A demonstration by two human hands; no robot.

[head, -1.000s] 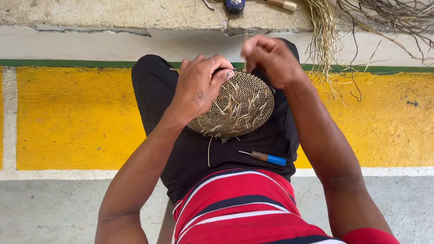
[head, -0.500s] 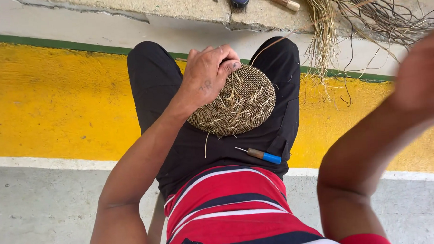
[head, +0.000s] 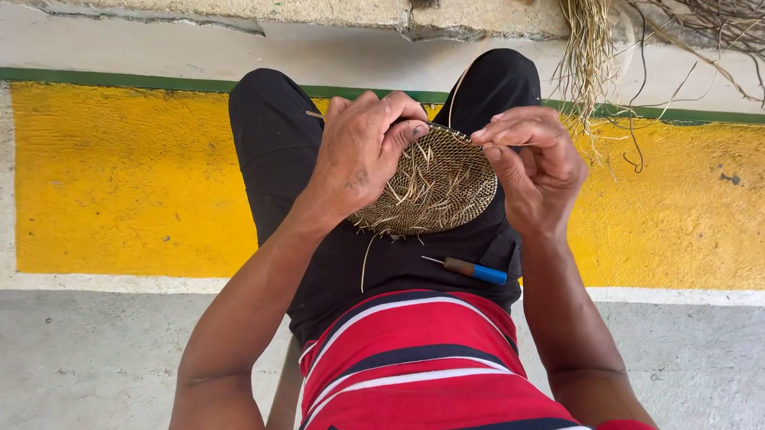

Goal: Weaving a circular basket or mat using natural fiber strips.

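Observation:
A round woven straw disc point(head: 437, 187) with loose fibre ends rests on my lap over black trousers. My left hand point(head: 364, 151) grips the disc's left upper edge, thumb pressed on the weave. My right hand point(head: 535, 161) is at the disc's right upper edge, its fingertips pinched on a thin straw strand at the rim. A small awl with a brown and blue handle point(head: 471, 270) lies on my lap below the disc, touched by neither hand.
A bundle of dry straw fibres point(head: 590, 34) hangs from a concrete ledge point(head: 322, 7) ahead, with a dark round object and a wooden handle on it. Below are a yellow painted band point(head: 123, 175) and grey concrete floor point(head: 80, 374).
My right hand, which had swung out to the right and close to the camera, has come back to the disc's right edge. My left hand stays on the disc.

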